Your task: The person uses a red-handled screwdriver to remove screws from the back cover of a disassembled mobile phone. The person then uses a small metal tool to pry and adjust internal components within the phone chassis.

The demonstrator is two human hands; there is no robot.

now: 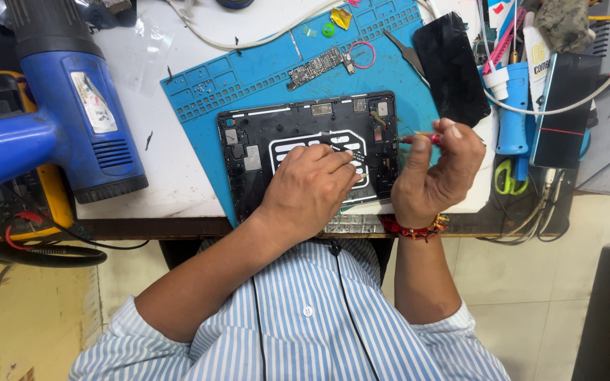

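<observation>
Blue silicone, a repair mat (262,70) with moulded compartments, covers part of a white worktop (178,176) whose dark front edge sits over a pale tiled floor (531,282). On the mat lies an opened tablet back shell (262,141), black, inner side up. The left hand (308,190) rests on the shell, fingers pinched together on thin tweezers (351,154) (only the tips show). The right hand (435,173) is closed around a red-handled screwdriver (421,139) at the shell's right edge. A loose circuit board (317,67) lies further up the mat, a black screen panel (452,67) beside it. A blue hot-air gun (72,106) stands at the left.
</observation>
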